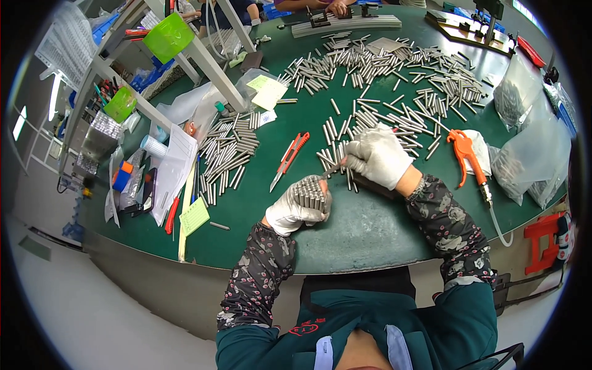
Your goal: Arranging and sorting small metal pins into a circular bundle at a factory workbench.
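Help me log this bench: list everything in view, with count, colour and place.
Table: one, green, centre
Rods: uncountable, silver, heaped left and far
Cutter: one, orange, centre-left
Red tool: one, red, left
Air gun: one, orange, right
Cloth: one, white, by air gun
Bags: several, clear, right
Notes: several, yellow, left
Papers: uncounted, white, left
Rack: one, grey, left
Holders: two, lime, on rack
Fixture: one, silver-black, far edge
Stand: one, dark, far right
Other people: at least two, dark-clothed, far side
Sleeves: two, dark floral, forearms
Left hand: one, white-gloved, centre, gripping rods
Right hand: one, white-gloved, centre-right, pinching a thin piece
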`<action>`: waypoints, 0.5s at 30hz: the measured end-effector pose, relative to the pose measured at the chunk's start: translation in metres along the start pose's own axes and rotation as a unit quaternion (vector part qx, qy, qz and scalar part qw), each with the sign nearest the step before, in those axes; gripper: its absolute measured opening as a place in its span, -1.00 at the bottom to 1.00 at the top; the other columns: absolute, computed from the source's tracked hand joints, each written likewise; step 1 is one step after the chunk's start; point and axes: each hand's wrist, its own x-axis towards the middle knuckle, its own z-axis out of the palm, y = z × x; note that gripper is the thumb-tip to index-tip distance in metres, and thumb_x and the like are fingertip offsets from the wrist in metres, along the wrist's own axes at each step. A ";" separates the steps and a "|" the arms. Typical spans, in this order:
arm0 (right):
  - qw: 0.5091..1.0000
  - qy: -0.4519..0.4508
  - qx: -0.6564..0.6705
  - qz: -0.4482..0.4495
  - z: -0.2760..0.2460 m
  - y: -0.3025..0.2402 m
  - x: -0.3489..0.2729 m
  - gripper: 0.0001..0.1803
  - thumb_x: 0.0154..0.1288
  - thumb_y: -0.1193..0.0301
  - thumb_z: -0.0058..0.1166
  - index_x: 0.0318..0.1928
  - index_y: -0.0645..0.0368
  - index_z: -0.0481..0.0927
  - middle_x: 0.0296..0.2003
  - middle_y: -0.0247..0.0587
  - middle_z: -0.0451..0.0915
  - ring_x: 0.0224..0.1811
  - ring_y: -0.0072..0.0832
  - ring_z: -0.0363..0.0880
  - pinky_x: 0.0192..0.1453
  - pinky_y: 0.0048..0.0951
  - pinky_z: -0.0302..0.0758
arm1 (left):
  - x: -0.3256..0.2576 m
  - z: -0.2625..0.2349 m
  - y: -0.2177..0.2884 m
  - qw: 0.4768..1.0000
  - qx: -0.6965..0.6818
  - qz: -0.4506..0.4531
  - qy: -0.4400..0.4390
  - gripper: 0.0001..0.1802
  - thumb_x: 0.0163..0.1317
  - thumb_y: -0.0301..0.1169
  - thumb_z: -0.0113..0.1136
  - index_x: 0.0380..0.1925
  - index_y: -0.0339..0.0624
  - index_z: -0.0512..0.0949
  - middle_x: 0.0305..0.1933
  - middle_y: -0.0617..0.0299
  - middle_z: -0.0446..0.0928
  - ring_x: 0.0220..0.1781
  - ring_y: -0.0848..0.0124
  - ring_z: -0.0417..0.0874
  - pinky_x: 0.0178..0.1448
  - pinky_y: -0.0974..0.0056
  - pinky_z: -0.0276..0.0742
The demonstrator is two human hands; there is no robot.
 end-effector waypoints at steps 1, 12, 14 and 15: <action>0.999 0.006 -0.028 0.021 -0.003 0.003 -0.002 -0.75 0.08 0.20 0.06 -0.53 0.11 0.51 -0.63 -0.20 0.44 -0.49 -0.21 0.44 -0.39 -0.25 0.28 | 0.001 0.002 0.001 1.000 0.001 0.000 -0.001 -0.49 -0.27 -0.70 0.32 -0.26 -0.18 0.34 -0.49 0.23 0.43 -0.49 0.44 0.46 -0.46 0.40 0.34; 1.000 -0.007 0.014 0.017 0.010 -0.015 0.000 -0.75 0.12 0.19 0.02 -0.52 0.10 0.49 -0.63 -0.24 0.42 -0.49 -0.23 0.43 -0.36 -0.25 0.24 | 0.002 0.012 0.006 0.999 0.007 -0.017 0.042 -0.49 -0.26 -0.67 0.32 -0.24 -0.19 0.35 -0.49 0.23 0.43 -0.52 0.48 0.45 -0.51 0.43 0.31; 1.000 0.018 -0.004 0.022 0.008 -0.009 0.001 -0.73 0.11 0.19 0.02 -0.55 0.10 0.49 -0.64 -0.22 0.43 -0.50 -0.23 0.43 -0.37 -0.25 0.25 | 0.004 0.000 0.005 1.000 0.002 -0.009 0.001 -0.46 -0.27 -0.66 0.33 -0.21 -0.17 0.36 -0.46 0.23 0.45 -0.50 0.48 0.47 -0.51 0.45 0.32; 0.998 -0.003 -0.052 0.040 0.002 -0.008 0.000 -0.73 0.08 0.18 0.06 -0.59 0.09 0.53 -0.65 -0.23 0.48 -0.49 -0.25 0.47 -0.35 -0.24 0.29 | 0.001 0.000 0.001 1.000 0.003 -0.008 0.001 -0.46 -0.27 -0.66 0.33 -0.21 -0.17 0.36 -0.46 0.23 0.45 -0.50 0.48 0.47 -0.51 0.45 0.32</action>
